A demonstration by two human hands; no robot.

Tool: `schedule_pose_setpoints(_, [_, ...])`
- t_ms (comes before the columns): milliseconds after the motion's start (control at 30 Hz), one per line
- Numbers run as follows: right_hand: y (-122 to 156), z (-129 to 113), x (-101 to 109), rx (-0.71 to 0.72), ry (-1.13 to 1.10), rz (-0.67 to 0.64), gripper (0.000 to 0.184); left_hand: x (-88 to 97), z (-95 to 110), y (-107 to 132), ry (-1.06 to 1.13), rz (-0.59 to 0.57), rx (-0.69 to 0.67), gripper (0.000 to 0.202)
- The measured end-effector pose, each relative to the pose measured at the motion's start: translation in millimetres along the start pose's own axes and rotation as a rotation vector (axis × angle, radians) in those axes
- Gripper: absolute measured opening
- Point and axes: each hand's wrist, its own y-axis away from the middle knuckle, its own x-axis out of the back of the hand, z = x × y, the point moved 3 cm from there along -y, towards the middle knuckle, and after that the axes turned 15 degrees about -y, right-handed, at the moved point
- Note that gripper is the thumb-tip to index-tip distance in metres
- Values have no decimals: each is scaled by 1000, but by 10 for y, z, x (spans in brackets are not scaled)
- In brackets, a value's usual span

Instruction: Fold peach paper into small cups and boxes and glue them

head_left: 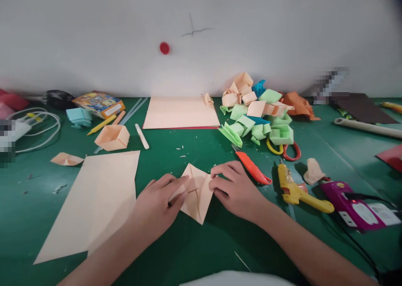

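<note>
Below the centre of the frame, a folded paper (197, 198) is sitting over the green table (182, 252). The left hand (163, 194), half closed, is pinching its left edge; the right hand (235, 186), fingers curled, is holding its right corner.

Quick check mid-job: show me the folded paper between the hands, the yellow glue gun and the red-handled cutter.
Folded paper (197, 194): head view, near its middle creases.
Yellow glue gun (292, 192): head view, on its body.
Red-handled cutter (253, 168): head view, mid-handle.
</note>
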Motion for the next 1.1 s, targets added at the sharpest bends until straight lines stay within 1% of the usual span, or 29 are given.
schedule_pose_setpoints(133, [63, 157, 57, -40, -54, -128, 27, 0, -35, 7, -238, 114, -53, 38])
schedule_pose_setpoints(200, [76, 168, 95, -49, -67, -187, 36, 18, -18, 5, -283, 180, -144, 32])
schedule_pose_setpoints(300, [80, 98, 155, -46, -45, -263, 49, 51, 33, 9, -231, 217, -349, 31])
schedule_pose_setpoints(367, [82, 28, 183, -59, -13, -294, 54, 67, 37, 9, -141, 178, -422, 29])
schedule_pose_setpoints(467, [92, -69, 193, -98, 23, -327, 52, 69, -9, 3, -64, 75, -431, 26])
schedule_pose_setpoints(533, [99, -122, 181, -117, 18, -348, 48, 64, -37, 3, -64, 36, -451, 27])
schedule_pose_setpoints(600, [102, -172, 158, -121, -5, -373, 47, 63, -44, 4, -92, 46, -478, 27])
schedule_pose_setpoints(767, [92, -260, 80, -157, -29, -372, 61, 55, 11, 11, -195, 79, -518, 28])
schedule_pose_setpoints(867, [101, -269, 38, -177, -16, -360, 57, 59, 36, 15, -166, 83, -522, 33])
schedule_pose_setpoints(967, [118, -240, 27, -177, -8, -347, 51, 67, 35, 12, -113, 94, -496, 30])
schedule_pose_setpoints(1100, [146, -189, 44, -160, -3, -322, 53, 71, 26, 6, -100, 125, -499, 27])
